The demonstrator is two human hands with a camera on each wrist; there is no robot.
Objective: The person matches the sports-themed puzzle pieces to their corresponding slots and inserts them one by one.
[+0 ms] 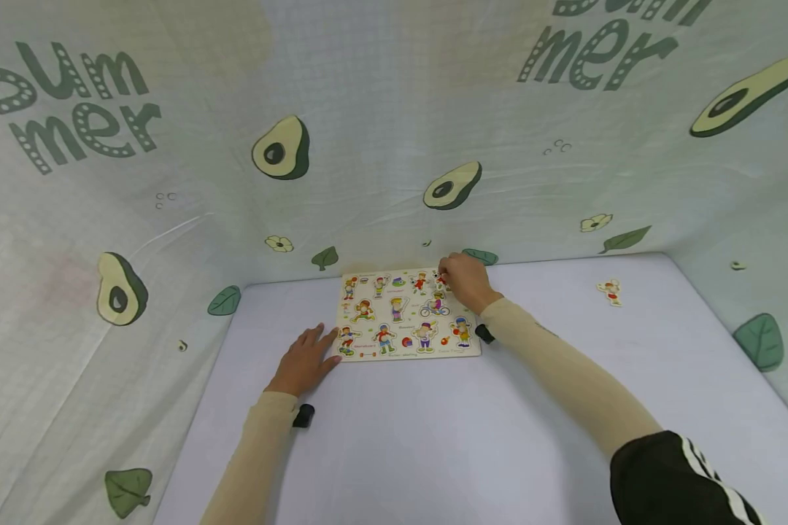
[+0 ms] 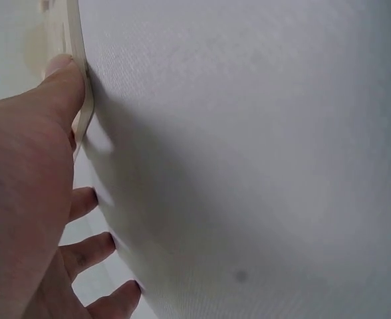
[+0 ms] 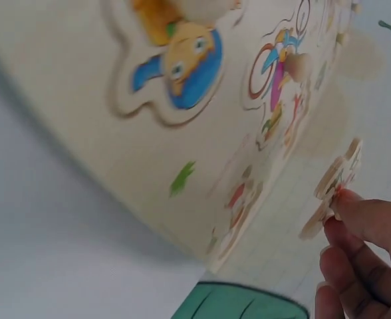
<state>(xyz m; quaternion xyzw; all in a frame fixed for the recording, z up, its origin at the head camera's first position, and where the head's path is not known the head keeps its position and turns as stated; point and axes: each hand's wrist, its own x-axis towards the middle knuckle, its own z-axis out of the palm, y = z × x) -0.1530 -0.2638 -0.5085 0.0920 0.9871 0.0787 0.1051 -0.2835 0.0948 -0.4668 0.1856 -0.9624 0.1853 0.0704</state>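
A wooden peg puzzle board [image 1: 410, 333] with several sports-figure pieces lies at the far side of the table. My left hand [image 1: 302, 362] rests at its lower left corner with fingers spread; in the left wrist view the thumb [image 2: 66, 90] touches the board's edge. Over the upper right corner is my right hand [image 1: 468, 281]. In the right wrist view it pinches a wooden puzzle piece [image 3: 334, 185] between thumb and fingers, apart from the board. Near that corner a printed figure [image 3: 239, 206] shows on the board. The bicycle piece [image 3: 278, 70] sits in its place.
Another loose figure piece [image 1: 611, 292] lies on the white table [image 1: 394, 437] at the right. A cloth with avocado prints [image 1: 368, 146] hangs behind the table and along its sides.
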